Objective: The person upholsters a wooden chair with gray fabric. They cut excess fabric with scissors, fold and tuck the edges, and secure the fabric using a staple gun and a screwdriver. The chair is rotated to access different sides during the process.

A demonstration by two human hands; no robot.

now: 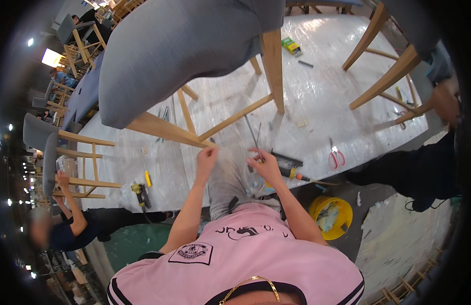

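A grey upholstered chair [184,56] with pale wooden legs stands tilted over the plastic-covered table [306,137] in front of me. At the lower end of its near wooden leg [167,131], my left hand [207,161] is closed, with the fingertips on the wood. To the right, the fingers of my right hand [266,166] are pinched around a thin dark strip [251,131], which points up and away toward the chair's crossbar. Its lower end is partly hidden by my fingers. A black tool [287,158] lies just beyond my right hand.
Red-handled scissors [337,158], a yellow-green box [292,47], a yellow-handled screwdriver [147,178] and a power tool [140,194] lie on the table. A yellow bucket [342,223] stands at right. Co-workers handle a chair [51,162] at left and another [388,76] at right.
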